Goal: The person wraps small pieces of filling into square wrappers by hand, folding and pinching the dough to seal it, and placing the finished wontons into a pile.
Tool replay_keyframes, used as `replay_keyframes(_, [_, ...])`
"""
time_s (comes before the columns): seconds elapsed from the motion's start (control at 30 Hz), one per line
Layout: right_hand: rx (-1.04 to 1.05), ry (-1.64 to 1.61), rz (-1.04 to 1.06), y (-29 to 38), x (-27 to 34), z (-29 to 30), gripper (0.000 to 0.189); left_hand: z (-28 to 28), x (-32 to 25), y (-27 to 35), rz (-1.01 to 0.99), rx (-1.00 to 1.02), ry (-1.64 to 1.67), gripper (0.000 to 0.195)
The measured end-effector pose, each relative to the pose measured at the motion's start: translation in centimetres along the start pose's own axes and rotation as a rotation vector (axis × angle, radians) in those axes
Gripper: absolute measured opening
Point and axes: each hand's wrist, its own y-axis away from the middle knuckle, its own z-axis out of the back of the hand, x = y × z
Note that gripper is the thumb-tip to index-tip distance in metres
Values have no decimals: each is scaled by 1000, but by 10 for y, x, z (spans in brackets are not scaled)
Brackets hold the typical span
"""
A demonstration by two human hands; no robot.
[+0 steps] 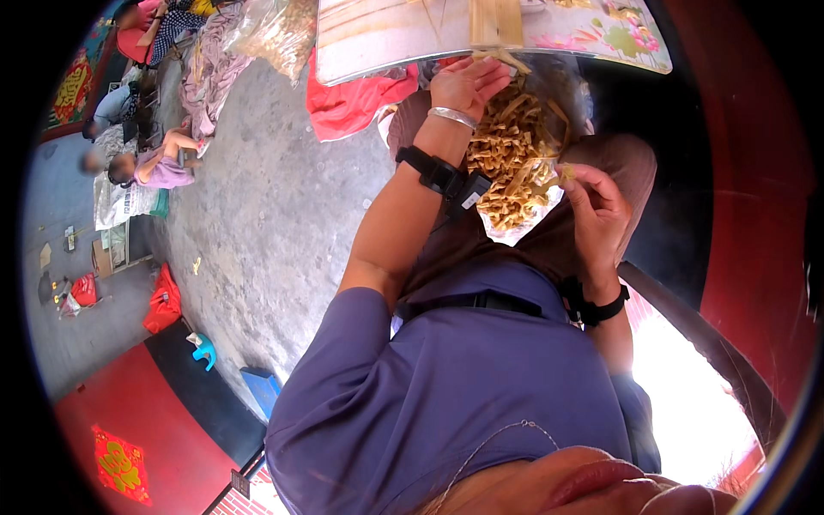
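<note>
My left hand (468,84), with a silver bangle at its wrist, is at the near edge of the table (399,45). Its fingertips meet a flat yellow-brown strip (505,60) there; whether they grip it is unclear. Between my knees a clear plastic bag (579,96) holds a heap of knotted golden-brown strips (508,148), possibly bean-curd skin. To the right of the heap, my right hand (599,206) pinches a small yellowish strip (566,172) between thumb and forefinger.
A pale wooden board (496,22) lies on the flower-patterned tabletop. Red cloth (357,96) hangs below the table's left side. A filled clear sack (280,32) stands on the concrete floor (277,174). Several people sit at the far left; a blue stool (261,389) is behind my left side.
</note>
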Motion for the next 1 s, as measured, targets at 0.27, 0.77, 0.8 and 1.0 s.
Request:
replay_keyframes(0.27, [337,74,296,16,4,-22,15,39,22,118,180,584,-813,36])
replay_keyframes(0.77, [273,-23,258,37,8,-22,8,9,-22,179,-128,605,-1413,17])
replay_keyframes(0.8, [319,-74,219,36,10,-21,8,3,-28,181,-100,636,-1496,11])
replay_keyframes(1.0, [473,60,349,40,32,1,6,6,-12,184,100,244,-551,8])
